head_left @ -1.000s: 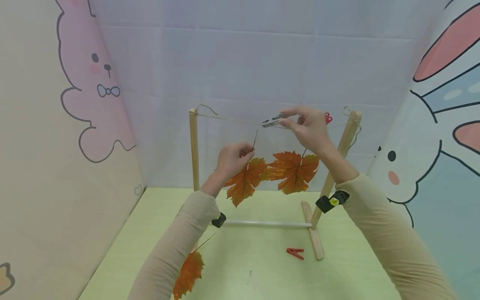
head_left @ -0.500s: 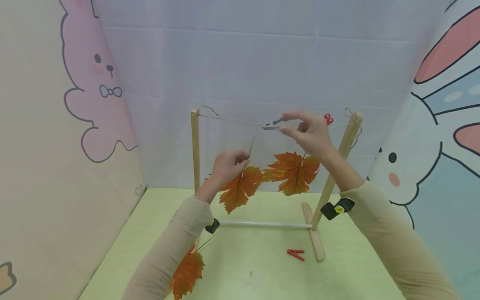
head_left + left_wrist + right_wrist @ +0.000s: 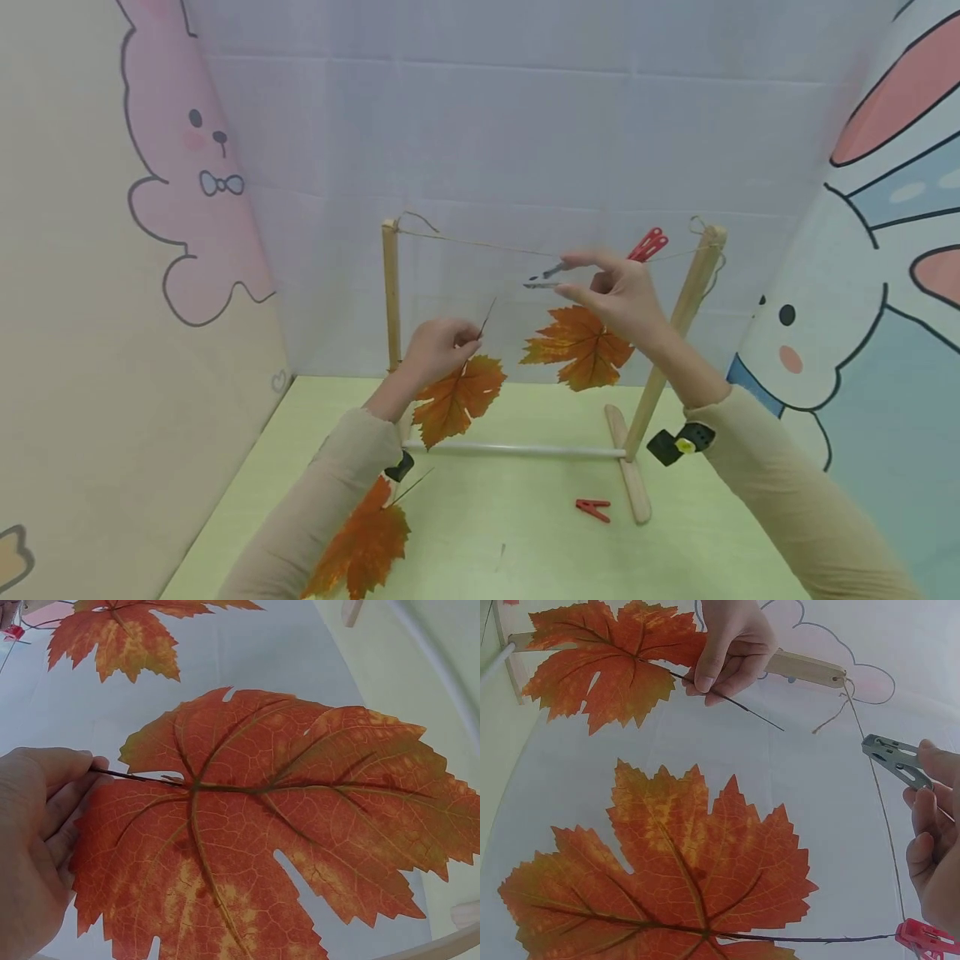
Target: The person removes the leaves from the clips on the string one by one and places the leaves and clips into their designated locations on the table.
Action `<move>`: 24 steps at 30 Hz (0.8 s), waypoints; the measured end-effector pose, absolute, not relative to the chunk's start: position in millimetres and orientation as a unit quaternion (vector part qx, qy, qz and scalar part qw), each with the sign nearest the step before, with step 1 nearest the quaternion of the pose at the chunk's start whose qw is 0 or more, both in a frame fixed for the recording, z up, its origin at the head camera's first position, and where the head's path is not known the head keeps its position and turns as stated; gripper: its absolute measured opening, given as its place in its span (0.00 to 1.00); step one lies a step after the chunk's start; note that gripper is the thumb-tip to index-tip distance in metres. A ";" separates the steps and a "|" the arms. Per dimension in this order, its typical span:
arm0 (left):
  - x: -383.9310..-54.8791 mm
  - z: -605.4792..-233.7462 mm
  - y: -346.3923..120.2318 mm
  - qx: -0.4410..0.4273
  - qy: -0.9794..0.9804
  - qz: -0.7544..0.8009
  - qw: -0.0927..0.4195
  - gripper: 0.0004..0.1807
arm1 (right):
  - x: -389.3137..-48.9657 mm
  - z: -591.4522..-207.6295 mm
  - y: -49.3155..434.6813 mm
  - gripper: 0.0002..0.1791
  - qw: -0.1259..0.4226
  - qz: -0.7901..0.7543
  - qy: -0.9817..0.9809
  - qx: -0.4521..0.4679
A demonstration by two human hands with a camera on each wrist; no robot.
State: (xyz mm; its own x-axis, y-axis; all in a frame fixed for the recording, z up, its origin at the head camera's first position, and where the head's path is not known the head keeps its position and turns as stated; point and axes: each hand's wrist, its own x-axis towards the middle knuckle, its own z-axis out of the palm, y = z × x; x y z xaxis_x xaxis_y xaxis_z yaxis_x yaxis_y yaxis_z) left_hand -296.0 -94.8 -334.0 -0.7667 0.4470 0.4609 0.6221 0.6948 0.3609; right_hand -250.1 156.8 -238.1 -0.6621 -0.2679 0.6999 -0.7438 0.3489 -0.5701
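Note:
My left hand [image 3: 442, 346] pinches the dark stem of an orange maple-like leaf [image 3: 459, 404], which hangs below the fingers. In the left wrist view this leaf [image 3: 247, 817] spreads broad and veined across the picture. My right hand [image 3: 618, 296] holds a grey clothespin [image 3: 546, 280] between thumb and finger, one on each handle. The string [image 3: 480, 244] runs just above it in the head view; the clothespin [image 3: 892, 759] overlaps the string in the right wrist view. A second leaf [image 3: 697, 870] hangs by its stem from a red clothespin [image 3: 926, 939] on the string.
Two wooden posts [image 3: 391, 300] carry the string, joined low down by a white rod [image 3: 517, 450]. On the table [image 3: 525, 575] lie a loose red clothespin [image 3: 594, 509] and, at front left, another orange leaf [image 3: 367, 546], partly under my left sleeve. Cartoon-printed walls [image 3: 795, 333] enclose the space.
My left hand has moved down and left, taking its leaf away from the string and the hanging leaf. My right hand has dropped slightly with the grey clothespin, baring more of the red one.

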 end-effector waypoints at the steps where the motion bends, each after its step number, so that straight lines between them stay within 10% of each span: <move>1: -295.3 -335.3 -97.1 -0.296 -0.905 -0.255 0.167 0.06 | -246.8 -238.2 155.8 0.17 0.251 0.470 -0.781 0.326; 24: -269.3 -365.2 -135.5 -0.276 -0.924 -0.247 0.096 0.05 | -224.2 -304.7 171.6 0.16 0.184 0.486 -0.812 0.264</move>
State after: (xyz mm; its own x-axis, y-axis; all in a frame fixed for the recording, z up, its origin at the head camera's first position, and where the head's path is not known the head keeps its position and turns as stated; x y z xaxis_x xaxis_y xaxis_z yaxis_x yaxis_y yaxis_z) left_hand -269.3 -135.5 -365.2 -0.8286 0.4635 0.3140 0.5583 0.7255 0.4024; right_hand -224.2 171.6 -304.7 -0.7927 -0.2507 0.5557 -0.6082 0.3879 -0.6926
